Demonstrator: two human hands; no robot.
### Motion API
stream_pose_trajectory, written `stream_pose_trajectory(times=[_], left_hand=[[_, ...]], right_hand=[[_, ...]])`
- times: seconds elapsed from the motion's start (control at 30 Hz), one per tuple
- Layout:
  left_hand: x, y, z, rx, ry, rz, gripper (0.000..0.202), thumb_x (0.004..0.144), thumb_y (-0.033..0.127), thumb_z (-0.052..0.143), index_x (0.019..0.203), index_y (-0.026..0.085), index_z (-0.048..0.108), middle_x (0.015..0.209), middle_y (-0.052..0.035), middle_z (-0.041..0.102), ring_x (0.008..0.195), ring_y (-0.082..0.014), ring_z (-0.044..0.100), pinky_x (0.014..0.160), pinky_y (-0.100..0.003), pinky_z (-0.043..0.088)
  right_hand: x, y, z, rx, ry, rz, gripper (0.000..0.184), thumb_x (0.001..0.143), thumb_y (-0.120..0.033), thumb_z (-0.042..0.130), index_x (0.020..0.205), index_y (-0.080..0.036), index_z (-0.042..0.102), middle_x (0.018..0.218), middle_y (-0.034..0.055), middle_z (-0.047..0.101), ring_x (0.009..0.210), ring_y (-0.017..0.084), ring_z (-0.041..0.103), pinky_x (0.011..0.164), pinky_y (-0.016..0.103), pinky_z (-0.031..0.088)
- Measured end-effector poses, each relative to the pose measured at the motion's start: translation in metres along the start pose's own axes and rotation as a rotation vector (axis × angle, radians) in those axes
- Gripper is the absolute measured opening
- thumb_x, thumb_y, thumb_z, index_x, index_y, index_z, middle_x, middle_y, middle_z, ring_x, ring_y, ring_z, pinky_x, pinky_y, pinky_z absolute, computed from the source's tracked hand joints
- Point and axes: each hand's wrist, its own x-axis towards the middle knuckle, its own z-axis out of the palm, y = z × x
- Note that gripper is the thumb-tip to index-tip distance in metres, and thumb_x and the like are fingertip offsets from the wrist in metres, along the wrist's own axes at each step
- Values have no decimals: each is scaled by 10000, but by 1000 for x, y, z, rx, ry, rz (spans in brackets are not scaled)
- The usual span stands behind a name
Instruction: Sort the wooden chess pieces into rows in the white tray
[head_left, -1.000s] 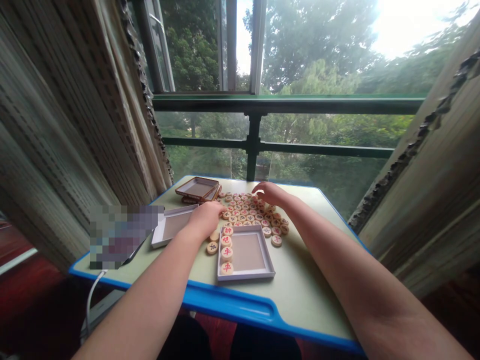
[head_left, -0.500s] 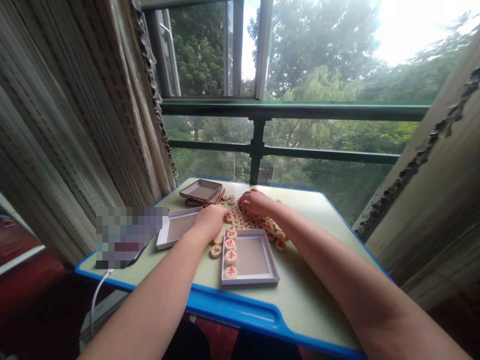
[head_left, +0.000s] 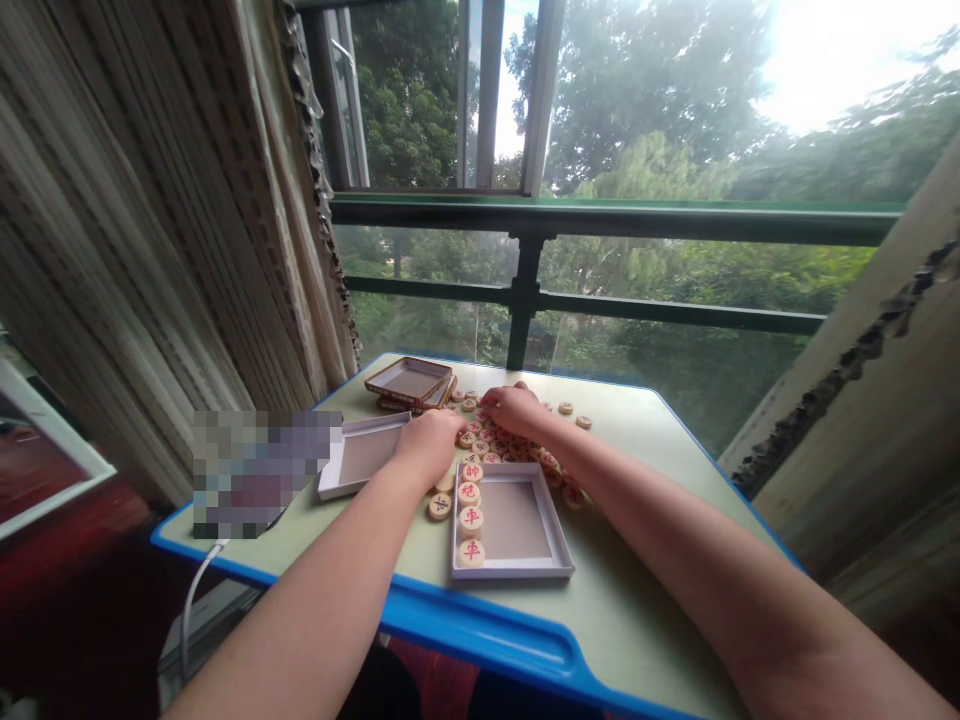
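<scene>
Head view: we see a heap of round game pcs toward the far side of our pale green, blue-edged counter, partly hidden by our hands. They're thick, light-wood discs w/ rounded sides & one char. on top, some red, some black; lots of the chars. in the heap are too small for us to read. Four red-marked pcs sit face up in a col. along the L wall of the near tray, a shallow white box w/ a beige base. Just outside that wall lies a black-marked pc, w/ a plain-looking disc behind it, partly under our L hand. That hand's fingers are bent at the heap's L edge; we can't tell how open they are or if they've hold of a pc. Our R hand is over the back of the heap, fingers curled; grip's hidden, so can't tell there either. A couple of loose pcs lie R of it. 2nd white tray is partly behind our L forearm, nr stacked brown-edged trays.
</scene>
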Motion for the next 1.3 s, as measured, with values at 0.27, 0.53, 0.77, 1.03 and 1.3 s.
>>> stream_pose_trajectory(times=[0.27, 0.53, 0.77, 1.03, 1.3], left_hand=[[-1, 2, -3, -4, -12, -10, 337, 774, 114, 403, 907, 252, 681, 1011, -34, 679, 900, -211, 619, 706, -290, 466], [-1, 1, -2, -22, 2, -16, 339, 759, 100, 426, 907, 260, 686, 1026, -26, 676, 919, -194, 613, 732, -270, 467], [0, -2, 1, -48, 39, 5, 334, 764, 82, 435, 913, 241, 688, 1011, -43, 678, 945, -196, 606, 803, -284, 474], [3, -3, 1, -118, 211, 42, 295, 837, 276, 493, 1081, 192, 637, 1053, -84, 667, 1006, -220, 591, 910, -325, 449], [0, -1, 0, -241, 341, 68, 273, 817, 310, 564, 1054, 202, 648, 975, -62, 694, 875, -192, 632, 820, -294, 480]], right_hand=[[-5, -3, -3, 44, 16, 9, 251, 800, -295, 530, 978, -245, 699, 912, 46, 704, 960, 249, 522, 768, 296, 407], [-11, -3, -10, 136, 44, -11, 291, 786, -294, 589, 1058, -220, 661, 963, 31, 700, 997, 195, 551, 827, 261, 427], [-6, 6, -11, 368, 36, -58, 203, 774, -255, 607, 946, -190, 693, 917, 46, 694, 802, 151, 602, 744, 256, 445], [-7, -2, -32, 938, -315, -207, 333, 665, -326, 717, 928, -129, 661, 795, 42, 687, 756, 135, 603, 706, 253, 441], [-9, 1, -48, 976, -342, -238, 307, 668, -375, 705, 825, -114, 671, 716, 20, 642, 605, 76, 500, 544, 211, 365]])
